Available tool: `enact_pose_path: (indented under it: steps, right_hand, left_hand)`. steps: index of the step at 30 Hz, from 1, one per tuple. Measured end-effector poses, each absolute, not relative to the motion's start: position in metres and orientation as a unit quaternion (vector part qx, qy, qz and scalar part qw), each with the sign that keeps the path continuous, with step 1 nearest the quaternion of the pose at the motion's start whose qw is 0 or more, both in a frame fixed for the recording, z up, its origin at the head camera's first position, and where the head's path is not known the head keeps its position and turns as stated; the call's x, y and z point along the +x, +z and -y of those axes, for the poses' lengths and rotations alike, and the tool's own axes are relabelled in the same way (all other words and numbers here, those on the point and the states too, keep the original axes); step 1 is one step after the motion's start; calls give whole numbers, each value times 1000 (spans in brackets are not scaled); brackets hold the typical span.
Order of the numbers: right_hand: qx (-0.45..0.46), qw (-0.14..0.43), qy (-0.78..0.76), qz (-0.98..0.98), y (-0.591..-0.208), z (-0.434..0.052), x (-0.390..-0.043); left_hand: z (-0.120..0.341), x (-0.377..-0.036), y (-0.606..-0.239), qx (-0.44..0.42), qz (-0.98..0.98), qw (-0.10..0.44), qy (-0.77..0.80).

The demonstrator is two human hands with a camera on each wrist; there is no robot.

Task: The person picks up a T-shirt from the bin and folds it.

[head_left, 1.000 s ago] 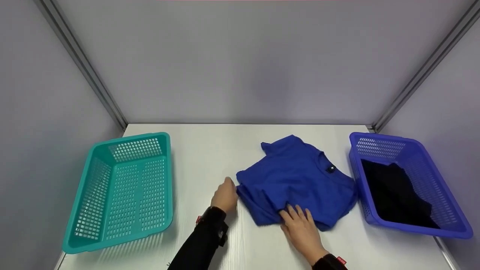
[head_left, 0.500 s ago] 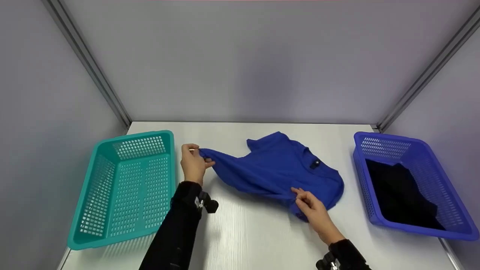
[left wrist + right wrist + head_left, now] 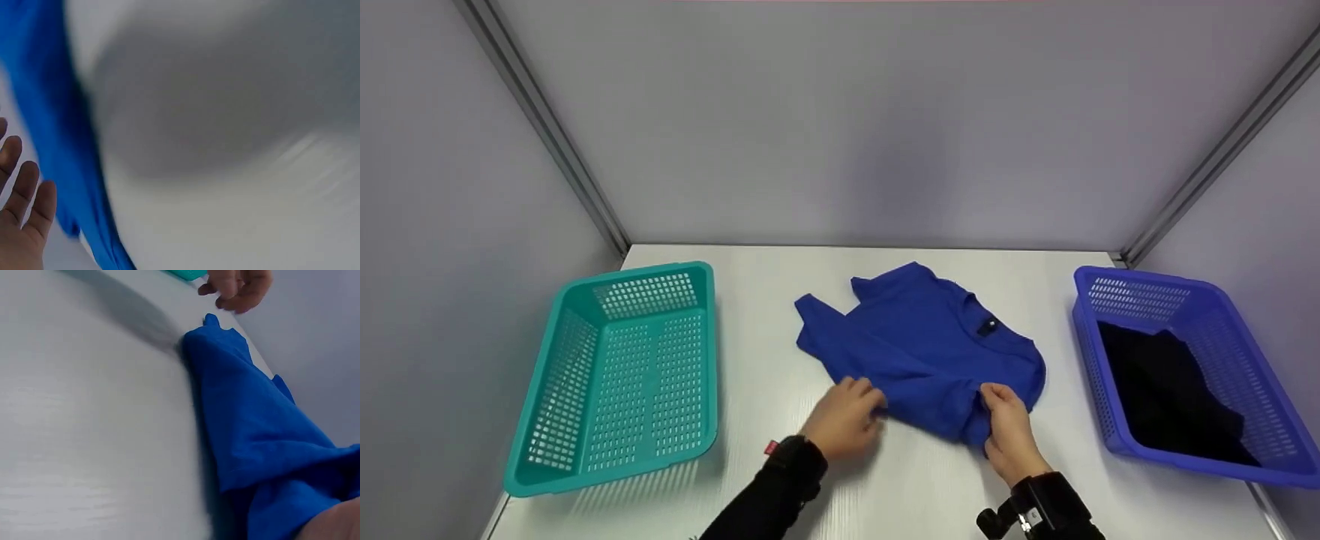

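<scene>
A shirt (image 3: 930, 349) lies mid-table (image 3: 780, 292), between a basket (image 3: 619, 375) at the left and a second basket (image 3: 1185, 296) at the right. A garment (image 3: 1174, 390) lies in that second basket. Both hands, left (image 3: 844, 416) and right (image 3: 1009, 427), sit at the shirt's near edge.

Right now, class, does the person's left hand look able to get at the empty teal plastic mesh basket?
Probably yes: the left hand is beside the blue T-shirt, and only bare white table lies between it and the teal basket.

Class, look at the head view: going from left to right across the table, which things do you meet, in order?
teal basket → left hand → blue T-shirt → right hand → blue basket, with a black garment lying in it.
</scene>
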State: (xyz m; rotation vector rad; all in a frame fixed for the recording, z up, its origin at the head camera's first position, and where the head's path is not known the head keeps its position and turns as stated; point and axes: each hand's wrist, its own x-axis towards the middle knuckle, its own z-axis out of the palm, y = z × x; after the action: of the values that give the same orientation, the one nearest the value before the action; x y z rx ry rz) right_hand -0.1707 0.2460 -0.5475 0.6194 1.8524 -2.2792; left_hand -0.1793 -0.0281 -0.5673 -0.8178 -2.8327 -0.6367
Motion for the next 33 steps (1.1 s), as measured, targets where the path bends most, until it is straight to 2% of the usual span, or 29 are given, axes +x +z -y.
enact_pose_path:
  steps: [3, 5, 7, 10, 14, 18, 21, 22, 24, 27, 30, 33]
  right_hand:
    - [176, 80, -773, -605, -545, -244, -169]
    - [141, 113, -783, -595, -543, -243, -167]
    - [104, 153, -785, -592, -540, -242, -166]
    - [63, 179, -769, -611, -538, -242, -165]
    - [57, 162, -759, -628, -538, -242, -165]
    - [52, 153, -753, -637, -542, -242, -163]
    - [37, 155, -717, -678, -545, -245, -162]
    - [34, 155, -701, -696, -546, -247, -162]
    - [34, 153, -664, -731, -549, -251, -162]
    - [32, 132, -603, -786, -555, -256, -162]
    - [-22, 78, -509, -857, -564, -259, -163]
    - [-106, 32, -361, -926, -574, -267, -167]
  left_hand:
    - [3, -167, -586, -261, 953, 51, -148]
    - [-14, -162, -590, -220, 961, 39, -161]
    - [-29, -160, -588, -185, 963, 57, -186]
    - [-43, -162, -580, -171, 958, 138, -187]
    - [-38, -170, -568, -187, 941, 258, -117]
    - [-13, -176, -556, -220, 917, 322, -88]
    - [9, -176, -544, -240, 908, 333, -86]
    - [16, -174, -540, -251, 910, 319, -89]
    - [28, -168, -534, -278, 922, 253, -92]
    - [38, -154, -539, -328, 934, 105, -89]
    - [38, -138, -558, -356, 931, -38, -72]
    - [37, -127, -573, -353, 930, -94, -40]
